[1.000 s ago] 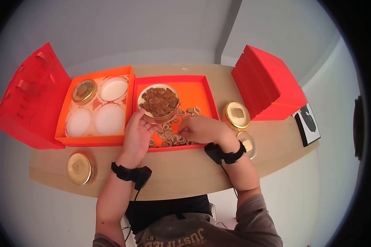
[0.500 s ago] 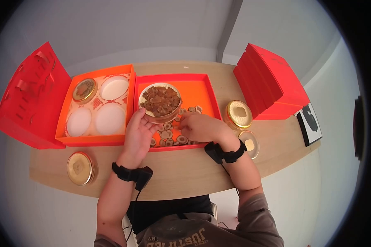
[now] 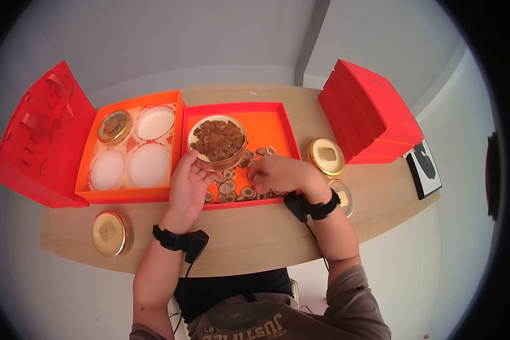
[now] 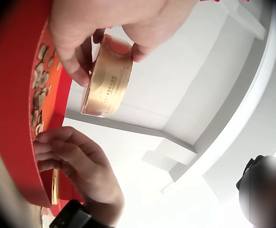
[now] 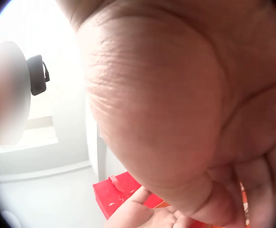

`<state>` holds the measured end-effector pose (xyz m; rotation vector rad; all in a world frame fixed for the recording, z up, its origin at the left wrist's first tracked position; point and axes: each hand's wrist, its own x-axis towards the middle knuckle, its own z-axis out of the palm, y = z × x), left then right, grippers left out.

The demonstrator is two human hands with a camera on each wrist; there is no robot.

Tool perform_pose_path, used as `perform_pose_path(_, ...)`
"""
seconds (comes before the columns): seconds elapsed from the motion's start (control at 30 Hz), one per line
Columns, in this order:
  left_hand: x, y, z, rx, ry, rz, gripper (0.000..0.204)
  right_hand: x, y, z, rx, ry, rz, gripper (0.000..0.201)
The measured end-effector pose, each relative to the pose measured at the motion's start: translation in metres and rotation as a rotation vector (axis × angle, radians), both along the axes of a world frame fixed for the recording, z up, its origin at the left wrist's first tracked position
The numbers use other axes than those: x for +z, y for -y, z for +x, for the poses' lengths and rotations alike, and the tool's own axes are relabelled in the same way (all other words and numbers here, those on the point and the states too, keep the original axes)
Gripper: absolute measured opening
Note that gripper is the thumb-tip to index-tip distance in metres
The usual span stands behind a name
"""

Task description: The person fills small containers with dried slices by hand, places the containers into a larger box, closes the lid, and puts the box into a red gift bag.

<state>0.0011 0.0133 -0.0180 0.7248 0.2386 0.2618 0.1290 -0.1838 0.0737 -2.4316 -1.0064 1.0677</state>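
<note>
My left hand (image 3: 189, 184) grips a round clear jar (image 3: 222, 165) of brown, chunky dried pieces (image 3: 218, 140), holding it above the red-rimmed tray's left side. In the left wrist view, thumb and fingers clasp this jar (image 4: 108, 78), which has printing on its side. My right hand (image 3: 280, 174) is low over the tray, fingers bent down among pale, dark-rimmed dried slices (image 3: 247, 194). From the left side, the right hand (image 4: 81, 161) shows its fingertips right at the slices; I cannot tell whether they pinch one.
Left stands an orange box (image 3: 128, 194) with round recesses and one filled jar (image 3: 115, 126). A gold-lidded jar (image 3: 109, 233) sits front left; another (image 3: 327, 157) is right of the tray (image 3: 290, 133), beside a clear lid (image 3: 348, 198). Red bags (image 3: 42, 141) and boxes (image 3: 374, 113) flank the table.
The right hand stays over the slices; its fingers have shifted slightly and a fingertip now shows below them. The left hand keeps holding the jar in nearly the same place.
</note>
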Motion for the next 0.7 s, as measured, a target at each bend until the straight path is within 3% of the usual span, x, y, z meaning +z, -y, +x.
perform_pose_path(0.07, 0.001, 0.0, 0.0, -0.01, 0.005, 0.001, 0.039, -0.007, -0.002, -0.006, 0.03, -0.057, -0.056, 0.03)
perform_pose_path(0.13, 0.005, 0.002, 0.0, 0.005, -0.009, 0.005, 0.04, -0.024, 0.0, -0.006, 0.199, 0.174, 0.158, 0.031)
perform_pose_path(0.23, 0.006, 0.003, 0.0, 0.012, -0.01, 0.012, 0.042, -0.016, -0.001, -0.001, 0.078, 0.103, 0.136, 0.03)
perform_pose_path(0.33, -0.007, -0.004, 0.001, -0.015, 0.001, 0.01, 0.043, 0.015, -0.003, -0.011, 0.078, 0.033, 0.04, 0.029)
perform_pose_path(0.43, -0.001, -0.001, 0.0, 0.001, -0.003, 0.01, 0.042, -0.023, -0.006, -0.005, 0.215, -0.056, 0.163, 0.029)
perform_pose_path(0.47, 0.001, 0.0, 0.0, -0.003, -0.005, 0.013, 0.042, -0.022, -0.005, -0.007, 0.21, -0.056, 0.166, 0.029)
perform_pose_path(0.53, 0.002, 0.001, 0.0, -0.002, 0.004, -0.001, 0.042, -0.015, -0.006, -0.013, 0.219, 0.173, 0.185, 0.029)
perform_pose_path(0.63, 0.003, 0.001, 0.0, 0.002, 0.003, -0.001, 0.042, 0.002, -0.009, -0.021, 0.104, 0.163, 0.051, 0.03)
perform_pose_path(0.7, 0.008, 0.004, 0.0, 0.025, -0.008, -0.021, 0.034, -0.015, -0.01, -0.018, 0.205, 0.039, 0.14, 0.03)
